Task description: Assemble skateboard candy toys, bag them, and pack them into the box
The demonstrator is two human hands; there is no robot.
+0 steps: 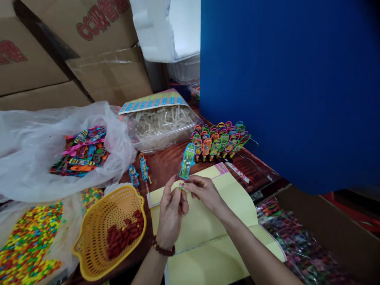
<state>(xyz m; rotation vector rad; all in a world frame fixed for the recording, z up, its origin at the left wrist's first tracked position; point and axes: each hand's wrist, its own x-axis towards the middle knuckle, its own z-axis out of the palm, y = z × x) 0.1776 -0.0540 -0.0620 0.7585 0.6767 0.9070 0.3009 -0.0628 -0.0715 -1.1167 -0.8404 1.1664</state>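
Skateboard-shaped topper (187,161) is held slightly tilted above yellow paper (208,213); left hand (173,206) pinches its candy tube (181,185) low, right hand (205,193) pinches near the top; judged light, stiff, smooth plastic, best gripped by the tube.

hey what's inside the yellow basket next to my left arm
The yellow basket holds a loose heap of small red pieces, with a few tiny yellow bits among them. Whatever lies beneath the top pieces is covered and can't be seen.
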